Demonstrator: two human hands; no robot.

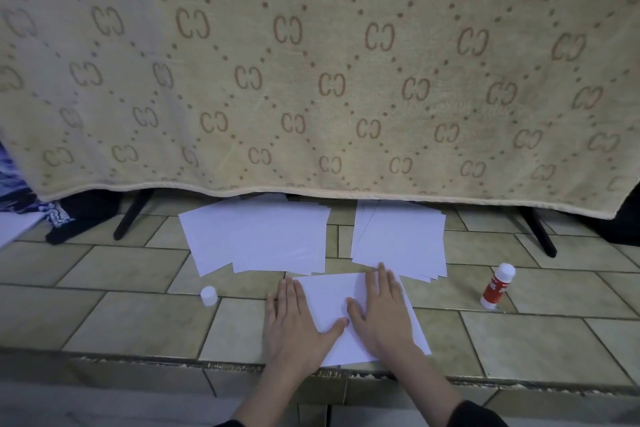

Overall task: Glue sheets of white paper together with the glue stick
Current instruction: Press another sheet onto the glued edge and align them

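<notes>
Hands both flat, fingers straight, pressing on the nearest white sheet (332, 302) at the tiled table's (138, 322) front edge. Left hand (294, 322) half on the sheet's left edge, half on tile; right hand (381, 312) fully on the sheet, thumbs nearly meeting. Loose white cap (209, 295) left of the hands, apart from the paper. Glue stick (497, 285), red label, white top, stands tilted well to the right. Beyond the sheet: two fanned paper stacks, left stack (256, 239) and right stack (401, 239), far edges under a hanging beige patterned towel (311, 80). Black stand legs (131, 215) behind.
</notes>
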